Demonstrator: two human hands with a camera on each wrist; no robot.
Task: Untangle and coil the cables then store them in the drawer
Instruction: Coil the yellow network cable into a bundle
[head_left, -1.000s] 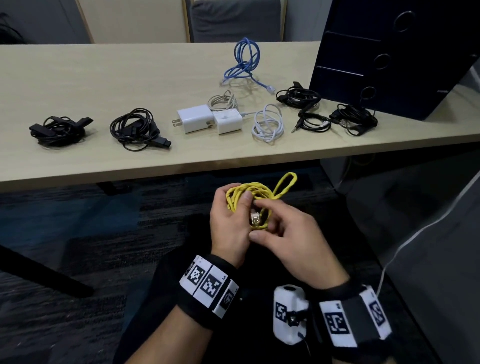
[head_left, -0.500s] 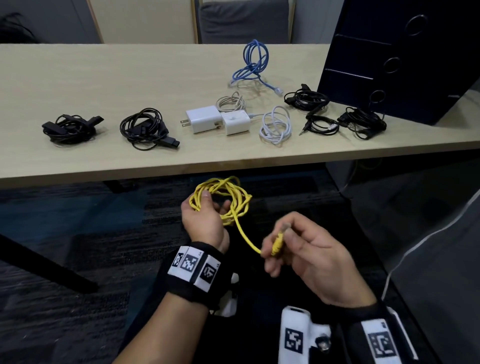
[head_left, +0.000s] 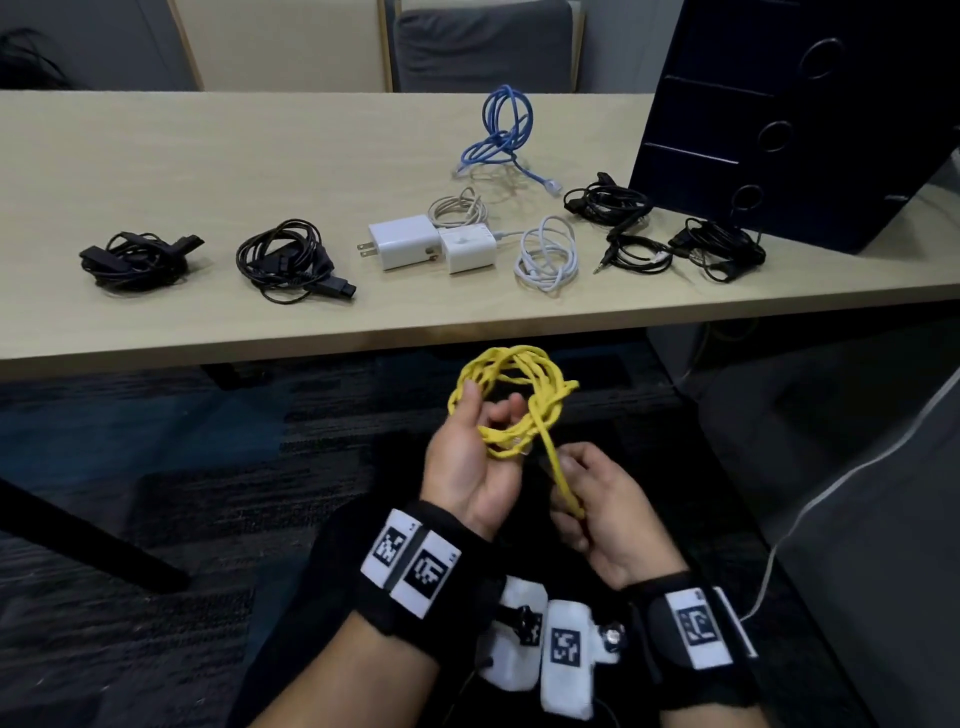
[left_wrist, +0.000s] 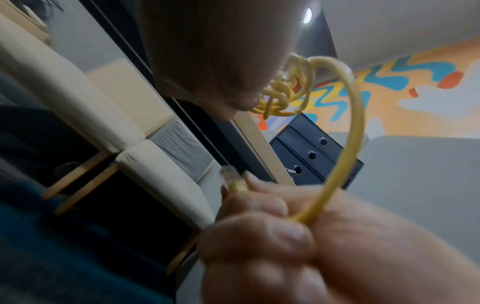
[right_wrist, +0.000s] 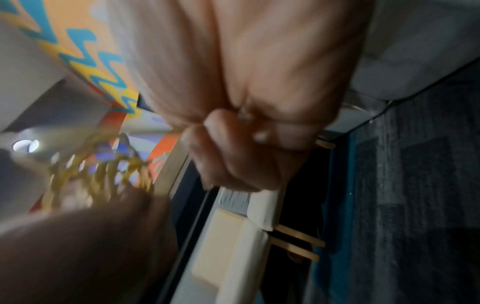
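Two hands at work below the table edge, both on one yellow cable (head_left: 511, 400).

Head view: left hand (head_left: 470, 462) carries the loose coil, thumb and fingers hooked through its loops, palm up. Right hand (head_left: 597, 512) has its fingers curled round the free tail, which runs straight down from the coil into the fist. Coil hangs in the air just in front of the table (head_left: 208, 332), not touching it. On the tabletop: blue cable (head_left: 501, 135), white cable (head_left: 545, 254), two white chargers (head_left: 431, 244), several black bundles. Dark drawer unit (head_left: 800, 114) stands at the table's right end, its drawers closed as far as I can tell.

Left wrist view: tail arcs from the bundle down into the right fist; clear plug (left_wrist: 230, 178) sticks out beyond the fingertips. Loops look crossed and twisted, not flat.

Right wrist view: blurred. Fingers (right_wrist: 233, 144) clenched tight; cable itself hidden inside the grip. Yellow loops smeared at lower left.

Judgement on the step: tail is probably being freed or laid on as the next turn. Best to keep the left grip light so loops can slide, feed the tail with the plug leading, roll out twist between the fingers, and avoid pulling hard, which would likely cinch the crossings into a knot.
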